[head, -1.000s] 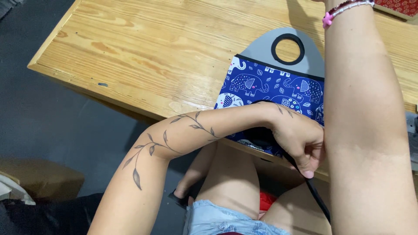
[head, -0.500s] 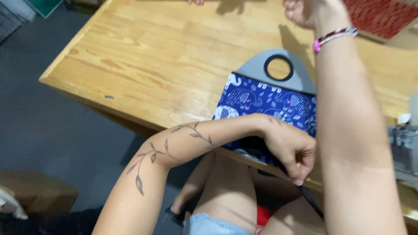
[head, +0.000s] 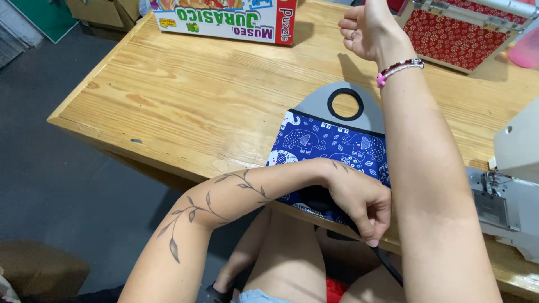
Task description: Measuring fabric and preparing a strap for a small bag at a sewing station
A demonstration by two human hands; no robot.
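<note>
A blue elephant-print fabric bag [head: 331,148] with a grey handle piece and round hole [head: 345,106] lies at the near edge of the wooden table [head: 185,95]. My left hand [head: 362,205], on a forearm with a vine tattoo, is closed at the bag's near edge and pinches a black strap [head: 388,265] that hangs below the table. My right hand [head: 368,28], with a bead bracelet at the wrist, is raised far over the table in a closed fist. I see nothing in that fist.
A colourful puzzle box [head: 224,17] lies at the table's far side. A red patterned case [head: 466,36] stands far right, with a pink object [head: 525,47] beside it. A white sewing machine [head: 511,191] sits at the right edge. A cardboard box [head: 39,272] is on the floor.
The view has tilted up, bringing the puzzle box and the case into sight. My right fist has come into view, raised over the table. My left hand stays at the bag's edge on the strap.
</note>
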